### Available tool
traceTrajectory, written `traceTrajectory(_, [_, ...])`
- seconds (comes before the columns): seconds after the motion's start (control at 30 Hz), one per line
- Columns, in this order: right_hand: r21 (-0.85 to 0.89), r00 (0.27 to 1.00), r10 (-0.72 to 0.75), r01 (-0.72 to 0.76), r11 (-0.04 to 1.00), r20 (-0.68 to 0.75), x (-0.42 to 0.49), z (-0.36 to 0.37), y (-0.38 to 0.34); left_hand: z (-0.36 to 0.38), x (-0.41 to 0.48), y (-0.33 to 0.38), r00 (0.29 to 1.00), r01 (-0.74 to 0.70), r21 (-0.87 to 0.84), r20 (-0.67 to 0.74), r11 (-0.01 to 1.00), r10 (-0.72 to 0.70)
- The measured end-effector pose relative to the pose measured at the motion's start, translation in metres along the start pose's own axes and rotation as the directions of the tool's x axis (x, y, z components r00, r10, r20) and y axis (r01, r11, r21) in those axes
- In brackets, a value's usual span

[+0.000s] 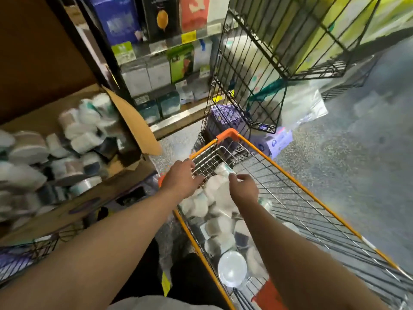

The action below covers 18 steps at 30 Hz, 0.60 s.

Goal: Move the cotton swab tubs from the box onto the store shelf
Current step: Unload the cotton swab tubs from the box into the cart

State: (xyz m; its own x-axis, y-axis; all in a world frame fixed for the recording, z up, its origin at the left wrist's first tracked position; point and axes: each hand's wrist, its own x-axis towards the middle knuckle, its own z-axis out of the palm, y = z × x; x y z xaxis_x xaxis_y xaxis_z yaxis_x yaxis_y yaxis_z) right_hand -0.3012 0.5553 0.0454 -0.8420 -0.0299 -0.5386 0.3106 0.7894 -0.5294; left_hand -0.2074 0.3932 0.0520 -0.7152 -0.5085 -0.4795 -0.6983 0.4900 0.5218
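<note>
Left hand (182, 179) open-fingered on cart (290, 179) wire, right hand (244, 186) pinching a tub (224, 171): lift clear of rim, swing toward nine o'clock box (131, 121).

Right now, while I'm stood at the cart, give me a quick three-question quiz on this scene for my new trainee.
1. True or false: the left hand and the right hand are both over the orange-rimmed cart.
2. Where is the open cardboard box with its tubs? A: to the person's left. B: inside the cart. C: on the floor beyond the cart.
3. Fill the gap: the wire rack beyond the cart is ___ in colour.

Key: 1 true; 2 A; 3 black.
</note>
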Motion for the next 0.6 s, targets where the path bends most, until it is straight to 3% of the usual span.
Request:
traceTrajectory(0.13, [-0.055,0.958,-0.26,0.268,0.962,0.12,-0.019,0.037,-0.102,-0.084,0.009,-0.024,0.974,0.007,-0.147,-0.223,0.989,-0.04])
traceTrajectory(0.23, [-0.051,0.883,-0.42,0.439,0.897,0.209,-0.049,0.093,-0.176,-0.153,0.003,-0.075,0.914,0.08,-0.232,-0.372,0.97,-0.164])
traceTrajectory(0.47, [-0.088,0.662,-0.535,0.667,0.74,0.524,-0.133,0.268,-0.27,-0.209,-0.034,-0.292,0.73,0.457,-0.4,-0.342,0.795,-0.592])
traceTrajectory(0.53, [-0.164,0.6,-0.493,0.724,0.67,0.63,-0.146,0.33,-0.275,-0.209,-0.047,-0.347,0.676,0.544,-0.454,-0.261,0.706,-0.689])
traceTrajectory(0.6, [-0.221,0.549,-0.412,0.756,0.617,0.727,-0.155,0.376,-0.276,-0.207,-0.056,-0.385,0.674,0.578,-0.404,-0.253,0.709,-0.694])
